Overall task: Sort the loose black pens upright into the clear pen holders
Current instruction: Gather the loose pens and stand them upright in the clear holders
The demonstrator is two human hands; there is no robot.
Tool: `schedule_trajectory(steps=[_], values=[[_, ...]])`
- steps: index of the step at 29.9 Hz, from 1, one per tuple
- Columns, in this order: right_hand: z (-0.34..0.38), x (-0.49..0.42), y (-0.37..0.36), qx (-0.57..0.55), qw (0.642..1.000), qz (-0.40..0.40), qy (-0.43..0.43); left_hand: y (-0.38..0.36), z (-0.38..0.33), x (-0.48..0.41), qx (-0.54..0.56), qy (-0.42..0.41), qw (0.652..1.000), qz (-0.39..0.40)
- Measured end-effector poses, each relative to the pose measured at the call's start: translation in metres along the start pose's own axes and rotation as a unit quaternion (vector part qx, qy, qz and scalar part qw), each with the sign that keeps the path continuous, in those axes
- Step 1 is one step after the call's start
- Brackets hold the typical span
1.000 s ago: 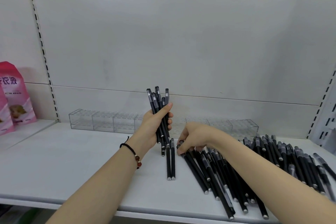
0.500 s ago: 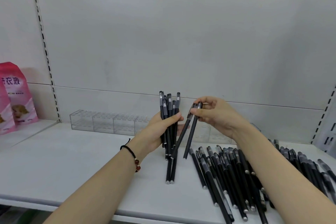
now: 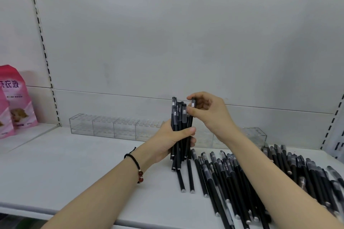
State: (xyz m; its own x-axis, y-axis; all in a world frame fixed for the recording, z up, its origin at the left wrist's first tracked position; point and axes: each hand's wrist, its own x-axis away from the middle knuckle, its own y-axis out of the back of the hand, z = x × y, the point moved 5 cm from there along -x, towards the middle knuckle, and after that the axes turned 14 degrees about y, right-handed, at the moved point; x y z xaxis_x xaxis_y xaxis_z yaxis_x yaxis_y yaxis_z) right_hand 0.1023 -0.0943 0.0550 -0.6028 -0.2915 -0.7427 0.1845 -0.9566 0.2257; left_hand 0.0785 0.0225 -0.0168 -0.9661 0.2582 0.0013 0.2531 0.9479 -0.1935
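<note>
- In the last half second my right hand (image 3: 208, 115) has carried the pen (image 3: 193, 103) it lifted across to the bundle (image 3: 179, 117). The pen hung slanted between my hands and now stands nearly straight at the bundle's right edge.
- My right fingers (image 3: 191, 111) are curled and pinch that pen just below its cap, thumb against forefinger. I judge the high grip lets me steer it in beside the others.
- My left hand (image 3: 167, 141) grips the bundle round its middle, with the thumb (image 3: 188, 130) pressing across the front. The caps point up and the lower ends hang just above the shelf (image 3: 74, 163). I take it I am squaring them before they go in.
- Two pens (image 3: 186, 180) lie side by side on the shelf right under the bundle.
- The loose pens (image 3: 232, 178) lie in a fanned heap to the right, partly under my right forearm. A second heap (image 3: 307, 171) lies further right.
- The clear pen holders (image 3: 104, 126) stand in a row against the back panel, behind both hands, and one more holder (image 3: 257, 135) shows past my right wrist. No pen stands in any part I can see, though the stretch behind my hands is hidden. I judge the sorting has barely begun.
- Pink bags (image 3: 16, 98) stand on the neighbouring shelf, far left.
</note>
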Motion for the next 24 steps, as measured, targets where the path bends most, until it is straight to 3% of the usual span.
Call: schedule_trajectory(steps=[4,8,15,24], values=[[0.002,0.0,-0.001,0.024,1.0,-0.006,0.013,-0.001,-0.002,-0.004,-0.005,-0.035,0.999,-0.023],[0.007,0.0,0.009,-0.031,0.998,-0.047,-0.007,-0.005,-0.005,-0.011,-0.025,-0.081,0.993,-0.082],[0.014,0.001,0.009,-0.072,0.996,-0.048,0.013,-0.008,-0.016,-0.001,-0.038,-0.105,0.99,-0.091],[0.016,0.013,-0.018,-0.076,0.995,0.054,0.028,0.022,-0.002,0.024,-0.1,-0.045,0.987,-0.116]])
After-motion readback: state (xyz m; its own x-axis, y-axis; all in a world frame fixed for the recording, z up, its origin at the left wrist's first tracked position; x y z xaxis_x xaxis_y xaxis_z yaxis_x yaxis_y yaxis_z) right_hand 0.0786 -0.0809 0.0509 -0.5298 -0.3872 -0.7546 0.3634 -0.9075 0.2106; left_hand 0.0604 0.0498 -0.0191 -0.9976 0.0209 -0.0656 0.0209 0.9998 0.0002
